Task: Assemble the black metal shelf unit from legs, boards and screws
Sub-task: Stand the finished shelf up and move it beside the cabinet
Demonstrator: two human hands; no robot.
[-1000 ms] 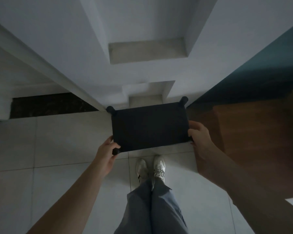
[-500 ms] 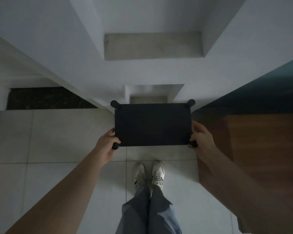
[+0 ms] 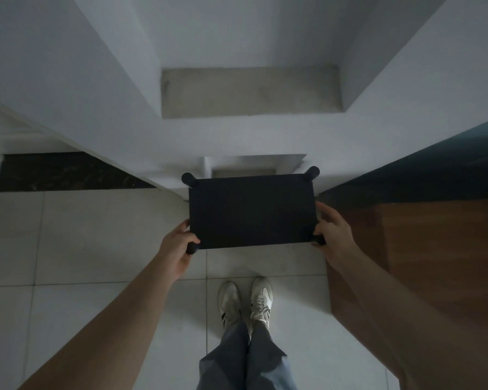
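Observation:
The black metal shelf unit (image 3: 251,211) is seen from straight above, its flat top board facing me and round leg ends showing at the corners. It stands against a white wall, in front of a small recess. My left hand (image 3: 178,246) grips the near-left leg end, thumb on the board's edge. My right hand (image 3: 331,235) grips the near-right corner and leg end. The lower boards and legs are hidden under the top board.
A white wall with a niche (image 3: 248,91) rises behind the shelf. A brown wooden surface (image 3: 434,263) lies to the right, below a dark teal wall (image 3: 448,161). Light floor tiles (image 3: 82,235) spread left. My shoes (image 3: 245,299) stand just behind the shelf. A dark stone strip (image 3: 68,171) lies left.
The shelf has swung from a tilted position to square against the wall and moved slightly forward. My right hand shifted from the side edge to the near-right corner.

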